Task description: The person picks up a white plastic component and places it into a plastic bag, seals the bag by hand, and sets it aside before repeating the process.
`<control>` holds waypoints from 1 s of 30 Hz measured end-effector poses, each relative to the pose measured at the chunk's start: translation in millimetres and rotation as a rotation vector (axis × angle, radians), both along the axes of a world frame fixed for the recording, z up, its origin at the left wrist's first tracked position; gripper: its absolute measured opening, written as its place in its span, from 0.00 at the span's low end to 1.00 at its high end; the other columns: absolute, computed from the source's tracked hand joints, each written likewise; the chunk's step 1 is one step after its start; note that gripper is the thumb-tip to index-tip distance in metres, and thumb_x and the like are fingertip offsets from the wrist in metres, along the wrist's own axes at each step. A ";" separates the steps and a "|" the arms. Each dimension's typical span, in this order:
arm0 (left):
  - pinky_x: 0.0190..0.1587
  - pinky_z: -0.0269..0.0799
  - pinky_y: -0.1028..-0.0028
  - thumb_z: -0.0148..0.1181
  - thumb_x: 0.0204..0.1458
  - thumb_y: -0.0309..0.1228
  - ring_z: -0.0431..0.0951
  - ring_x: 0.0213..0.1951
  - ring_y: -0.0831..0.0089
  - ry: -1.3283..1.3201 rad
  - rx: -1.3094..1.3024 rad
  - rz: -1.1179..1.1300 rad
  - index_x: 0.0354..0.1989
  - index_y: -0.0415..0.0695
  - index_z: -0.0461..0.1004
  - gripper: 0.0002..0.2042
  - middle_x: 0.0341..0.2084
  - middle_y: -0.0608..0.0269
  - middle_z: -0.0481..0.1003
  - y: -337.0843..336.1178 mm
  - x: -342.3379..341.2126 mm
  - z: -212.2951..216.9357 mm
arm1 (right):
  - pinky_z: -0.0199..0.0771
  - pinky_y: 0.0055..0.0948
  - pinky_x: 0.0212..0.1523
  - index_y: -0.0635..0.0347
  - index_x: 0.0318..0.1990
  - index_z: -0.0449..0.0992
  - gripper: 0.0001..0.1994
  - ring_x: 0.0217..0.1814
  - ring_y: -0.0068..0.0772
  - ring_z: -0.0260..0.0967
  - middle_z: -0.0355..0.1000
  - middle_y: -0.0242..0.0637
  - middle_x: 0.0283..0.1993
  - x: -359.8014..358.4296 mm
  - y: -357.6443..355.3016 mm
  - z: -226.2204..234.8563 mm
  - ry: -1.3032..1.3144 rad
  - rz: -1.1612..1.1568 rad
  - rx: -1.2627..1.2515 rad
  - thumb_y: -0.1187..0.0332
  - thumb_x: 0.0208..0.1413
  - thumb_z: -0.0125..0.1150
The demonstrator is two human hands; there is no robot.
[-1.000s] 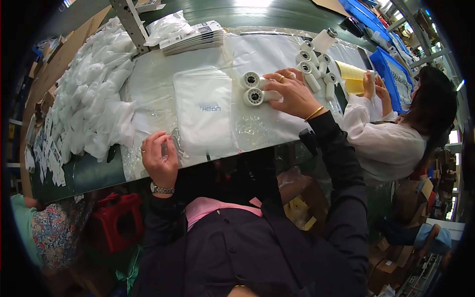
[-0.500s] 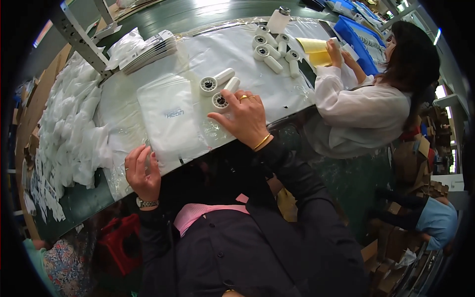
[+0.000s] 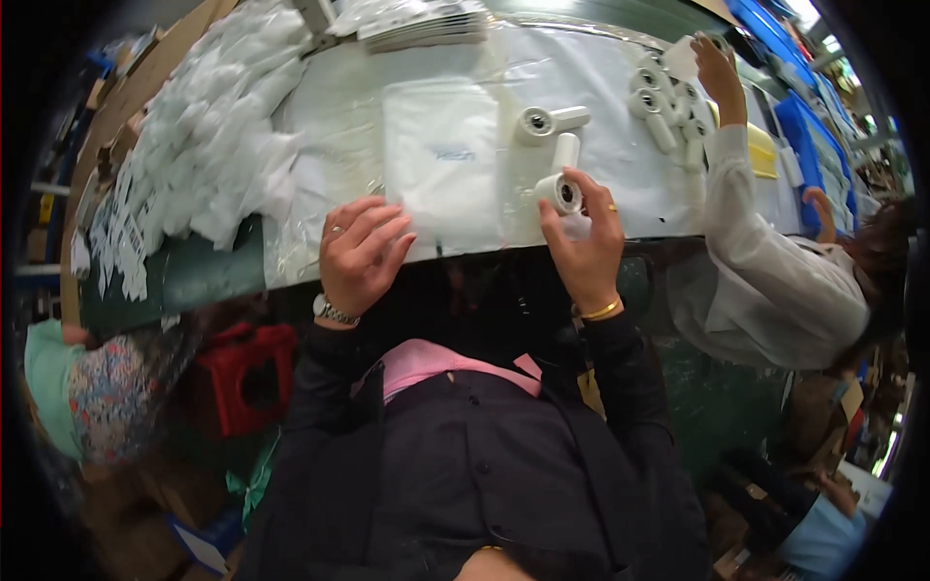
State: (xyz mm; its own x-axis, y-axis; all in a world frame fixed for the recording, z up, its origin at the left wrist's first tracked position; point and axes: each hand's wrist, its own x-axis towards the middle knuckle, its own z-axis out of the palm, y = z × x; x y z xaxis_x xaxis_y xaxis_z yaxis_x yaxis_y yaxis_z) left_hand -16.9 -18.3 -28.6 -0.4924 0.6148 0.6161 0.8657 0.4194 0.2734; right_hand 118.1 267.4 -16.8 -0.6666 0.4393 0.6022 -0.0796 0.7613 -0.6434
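Observation:
My right hand (image 3: 593, 242) grips the round head of a white handheld fan (image 3: 560, 194) between thumb and fingers, at the table's near edge. Its handle points away from me. A second white handheld fan (image 3: 536, 124) lies just beyond it, handle toward the right. Left of the fans is a flat pile of frosted plastic bags (image 3: 441, 174) with a small blue print. My left hand (image 3: 363, 252) hovers by the pile's near left corner, fingers slightly bent and apart, holding nothing.
White crumpled bags (image 3: 228, 107) are heaped at the left. A stack of printed sheets (image 3: 426, 27) lies at the back. More fans (image 3: 651, 102) sit at the right, where a co-worker's hand (image 3: 719, 77) holds a white bottle (image 3: 682, 58). A red stool (image 3: 244, 373) stands below left.
My view has swung, so the table appears shifted. My right hand has closed on the nearer fan. The co-worker has reached out to the white bottle, away from the yellow sheets.

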 end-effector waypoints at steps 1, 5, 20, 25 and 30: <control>0.57 0.72 0.58 0.77 0.52 0.28 0.82 0.56 0.56 -0.007 0.023 -0.012 0.46 0.46 0.86 0.12 0.48 0.62 0.85 -2.5 -0.3 -1.0 | 0.75 0.31 0.46 0.58 0.60 0.82 0.24 0.44 0.32 0.76 0.81 0.37 0.50 4.8 -11.9 2.2 -0.010 0.029 -0.013 0.72 0.54 0.77; 0.57 0.72 0.58 0.77 0.52 0.28 0.82 0.54 0.57 -0.069 0.105 -0.046 0.45 0.45 0.86 0.12 0.46 0.62 0.85 -0.9 3.3 -5.4 | 0.73 0.24 0.37 0.60 0.61 0.81 0.27 0.39 0.25 0.73 0.80 0.37 0.52 20.8 -40.4 5.4 -0.053 0.209 -0.116 0.79 0.51 0.77; 0.66 0.59 0.61 0.77 0.52 0.33 0.76 0.61 0.63 -0.237 -0.018 -0.042 0.44 0.54 0.87 0.11 0.54 0.73 0.82 27.9 5.1 11.7 | 0.79 0.26 0.35 0.61 0.63 0.78 0.30 0.37 0.28 0.78 0.79 0.43 0.55 15.9 -64.0 -0.2 -0.140 0.429 -0.114 0.78 0.49 0.78; 0.63 0.56 0.63 0.76 0.54 0.33 0.77 0.59 0.68 -0.277 -0.014 -0.031 0.40 0.53 0.86 0.07 0.49 0.75 0.83 32.2 3.1 4.7 | 0.79 0.25 0.34 0.61 0.63 0.78 0.30 0.36 0.28 0.78 0.79 0.45 0.56 20.0 -60.8 -6.4 -0.170 0.404 -0.136 0.77 0.50 0.78; 0.61 0.57 0.63 0.73 0.58 0.32 0.78 0.54 0.68 -0.361 0.055 0.039 0.38 0.50 0.85 0.04 0.43 0.74 0.84 38.1 3.6 2.3 | 0.80 0.26 0.34 0.61 0.63 0.78 0.30 0.35 0.30 0.79 0.80 0.45 0.56 21.7 -57.7 -6.8 -0.179 0.431 -0.106 0.77 0.49 0.78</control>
